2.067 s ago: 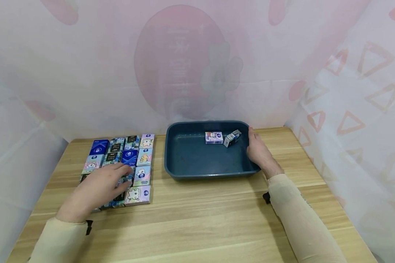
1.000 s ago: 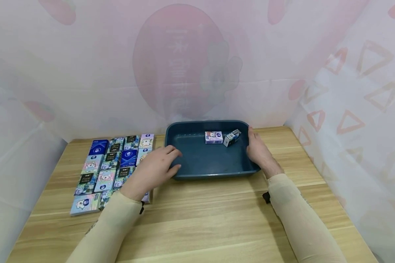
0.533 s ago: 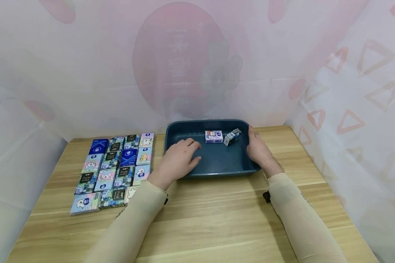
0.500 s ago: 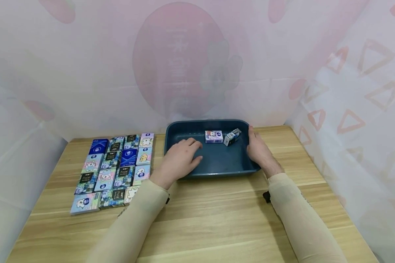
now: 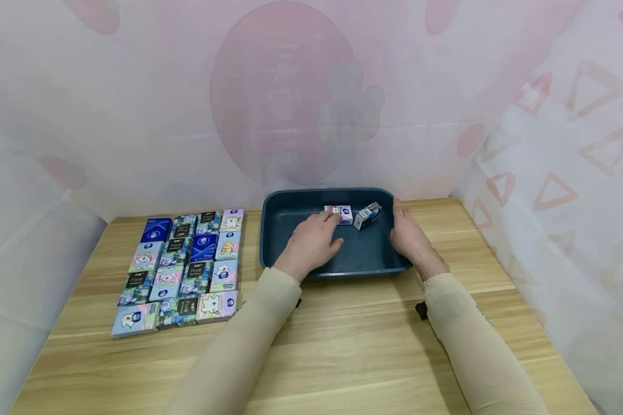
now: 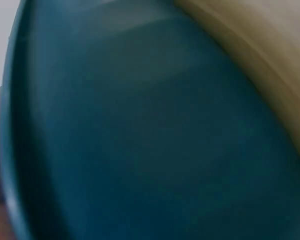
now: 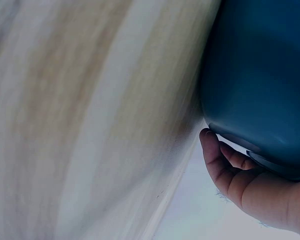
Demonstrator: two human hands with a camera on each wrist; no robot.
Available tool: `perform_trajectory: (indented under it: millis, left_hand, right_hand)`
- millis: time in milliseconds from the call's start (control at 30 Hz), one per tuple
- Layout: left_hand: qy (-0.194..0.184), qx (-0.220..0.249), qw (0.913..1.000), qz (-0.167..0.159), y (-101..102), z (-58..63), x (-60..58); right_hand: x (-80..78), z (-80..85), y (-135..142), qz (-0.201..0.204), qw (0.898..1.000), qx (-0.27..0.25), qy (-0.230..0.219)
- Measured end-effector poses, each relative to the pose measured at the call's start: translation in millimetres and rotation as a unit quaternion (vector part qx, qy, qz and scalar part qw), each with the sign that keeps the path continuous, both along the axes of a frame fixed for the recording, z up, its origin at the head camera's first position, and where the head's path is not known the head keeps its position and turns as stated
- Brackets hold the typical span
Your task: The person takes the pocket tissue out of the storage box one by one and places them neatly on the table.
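Observation:
A dark teal plastic tray sits at the back of the wooden table. Inside it lie a purple-and-white tissue pack and a tilted dark floral tissue pack. My left hand is over the tray with loose fingers, its fingertips overlapping the purple pack in the head view; whether they touch cannot be told. My right hand grips the tray's right wall, thumb along the rim. In the right wrist view, the fingers of that hand bend against the tray's outside. The left wrist view is blurred, mostly tray wall.
Several tissue packs lie flat in close rows left of the tray, in blue, dark floral and pastel prints. Bare wood tabletop shows in front of the tray. A printed cloth hangs behind the table and along both sides.
My left hand has moved right, from above the rows of tissue packs into the tray beside the purple pack. The right hand, the tray and the packs have stayed in place.

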State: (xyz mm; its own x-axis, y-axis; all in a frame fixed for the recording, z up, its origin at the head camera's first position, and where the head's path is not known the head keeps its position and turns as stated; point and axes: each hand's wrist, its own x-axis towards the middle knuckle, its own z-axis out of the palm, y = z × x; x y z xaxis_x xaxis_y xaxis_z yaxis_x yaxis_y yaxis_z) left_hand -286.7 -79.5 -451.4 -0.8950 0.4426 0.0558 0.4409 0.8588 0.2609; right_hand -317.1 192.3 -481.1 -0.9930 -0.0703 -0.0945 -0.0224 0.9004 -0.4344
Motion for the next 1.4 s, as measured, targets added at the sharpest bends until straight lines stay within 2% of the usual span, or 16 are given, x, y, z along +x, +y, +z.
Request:
perform_trajectory:
  millis: [367,533,600,867,900,933,1000,1067,1100,1133,1167,1200,1233,1300,1333,1400]
  left_hand:
    - [-0.046,-0.019,0.9984,0.025,26,-19.8,-22.4]
    - [-0.054,-0.006,0.9982,0.025,35,-59.4,-52.1]
    - [-0.069,-0.009,0.9973,0.026,38,-64.8,-58.5]
    - [-0.114,-0.018,0.9928,0.031,40,-38.3,-47.4]
    - [-0.112,-0.003,0.9932,0.031,40,-42.6,-49.8]
    - [-0.111,-0.014,0.9932,0.032,40,-35.2,-46.3]
    - [-0.108,-0.030,0.9931,0.035,42,-47.8,-57.2]
    - [-0.110,-0.042,0.9922,0.040,44,-40.8,-56.2]
    - [-0.105,-0.044,0.9926,0.042,45,-54.4,-65.9]
    - [-0.109,-0.060,0.9913,0.044,46,-49.4,-64.3]
    - [-0.109,-0.053,0.9915,0.047,48,-58.2,-70.4]
    - [-0.117,-0.043,0.9910,0.050,48,-54.4,-69.0]
    - [-0.125,-0.041,0.9898,0.054,49,-41.9,-60.5]
    - [-0.125,-0.023,0.9904,0.054,50,-58.3,-69.9]
    - [-0.131,-0.017,0.9897,0.055,51,-55.0,-68.0]
    - [-0.134,-0.023,0.9891,0.056,52,-63.7,-74.1]
  right_hand:
    - [-4.2,-3.1,3,-0.001,1.000,-0.002,-0.002]
    - [-3.3,-1.8,3,0.001,1.000,-0.001,-0.001]
    - [-3.0,-1.1,3,0.002,1.000,0.001,0.000]
    - [-3.0,0.8,0,0.003,1.000,0.013,0.005]
    - [-10.8,-11.8,7,0.005,1.000,0.015,0.012]
    - [-18.8,-24.2,13,0.004,1.000,0.014,0.017]
    - [-30.3,-39.2,21,0.003,1.000,0.019,0.021]
    - [-40.6,-57.5,33,0.009,0.999,0.017,0.033]
    - [-49.8,-72.6,41,0.010,0.999,0.016,0.043]
    - [-52.2,-75.2,42,0.009,0.999,0.015,0.042]
    - [-54.9,-79.1,43,0.010,0.999,0.017,0.043]
    - [-62.5,-92.5,50,0.011,0.998,0.017,0.051]
    - [-66.0,-97.7,52,0.014,0.999,0.016,0.049]
    - [-76.2,-111.4,57,0.010,0.998,0.016,0.052]
    - [-76.4,-111.9,57,0.010,0.998,0.017,0.052]
    - [-65.1,-97.2,51,0.011,0.999,0.015,0.045]
